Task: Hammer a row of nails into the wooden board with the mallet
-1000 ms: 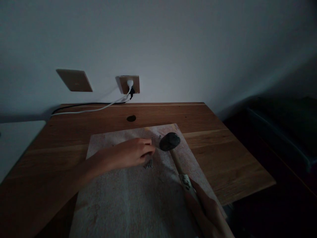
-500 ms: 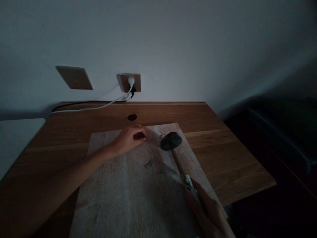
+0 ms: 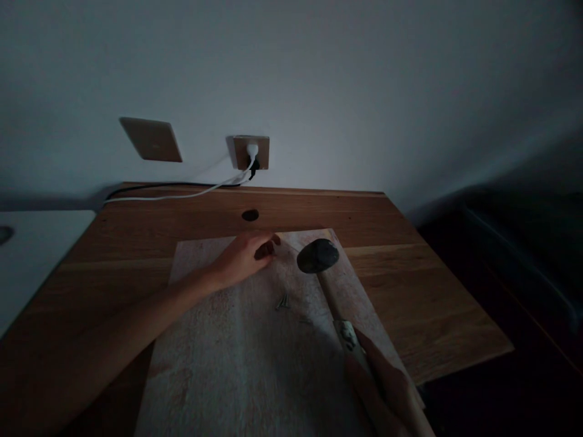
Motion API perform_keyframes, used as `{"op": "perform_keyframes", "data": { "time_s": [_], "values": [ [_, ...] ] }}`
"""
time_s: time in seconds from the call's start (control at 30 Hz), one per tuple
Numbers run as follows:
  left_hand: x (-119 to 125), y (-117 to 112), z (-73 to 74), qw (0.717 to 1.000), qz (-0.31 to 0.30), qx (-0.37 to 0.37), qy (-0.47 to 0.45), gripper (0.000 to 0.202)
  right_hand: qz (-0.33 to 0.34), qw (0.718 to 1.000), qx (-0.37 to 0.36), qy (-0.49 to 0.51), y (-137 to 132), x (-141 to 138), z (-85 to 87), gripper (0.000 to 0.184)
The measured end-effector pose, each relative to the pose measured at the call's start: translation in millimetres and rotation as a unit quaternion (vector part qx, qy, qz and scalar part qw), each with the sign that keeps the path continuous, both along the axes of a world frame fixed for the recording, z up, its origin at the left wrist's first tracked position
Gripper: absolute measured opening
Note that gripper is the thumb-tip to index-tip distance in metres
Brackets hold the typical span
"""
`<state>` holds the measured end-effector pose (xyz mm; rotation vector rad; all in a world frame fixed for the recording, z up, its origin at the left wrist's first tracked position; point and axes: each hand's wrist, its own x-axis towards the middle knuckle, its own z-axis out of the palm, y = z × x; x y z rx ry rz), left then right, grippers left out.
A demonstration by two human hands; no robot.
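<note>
Right hand (image 3: 387, 388) clamped on the hammer (image 3: 332, 291) (head away, handle toward the person); left hand (image 3: 246, 258) pinched, contents unclear.

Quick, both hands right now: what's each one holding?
Left hand: fingers pinched together near the far edge of the board; whether they hold a nail cannot be told.
Right hand: closed on the hammer handle.
</note>
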<state>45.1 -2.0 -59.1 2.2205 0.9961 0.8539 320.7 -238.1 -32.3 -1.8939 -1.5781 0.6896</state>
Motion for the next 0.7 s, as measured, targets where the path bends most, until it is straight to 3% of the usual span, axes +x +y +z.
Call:
{"op": "perform_keyframes", "data": {
  "time_s": [0.07, 0.17, 0.27, 0.43, 0.57, 0.7],
  "values": [
    [0, 1, -0.2, 1.0, 0.004, -0.017, -0.014, 0.022, -0.018, 0.999, -0.037, 0.022, 9, -5, 3.9, 0.064],
    [0, 2, 0.0, 1.0, -0.002, -0.024, -0.012, 0.008, -0.006, 0.995, -0.082, 0.052, 20, -13, 7.4, 0.067],
    [0, 2, 0.4, 0.999, -0.002, -0.041, -0.015, 0.006, 0.015, 0.995, -0.07, 0.064, 23, -21, 7.9, 0.07],
    [0, -1, 2.9, 0.997, 0.014, -0.074, -0.033, 0.019, 0.028, 0.998, -0.011, 0.062, 31, -35, 13.0, 0.07],
    [0, -2, 5.2, 0.996, 0.03, -0.077, -0.028, 0.042, 0.042, 0.995, -0.04, 0.082, 44, -49, 22.1, 0.065],
    [-1, -1, 2.9, 0.996, 0.02, -0.089, -0.022, 0.046, 0.014, 0.996, -0.047, 0.08, 41, -54, 26.7, 0.063]
  ]
}}
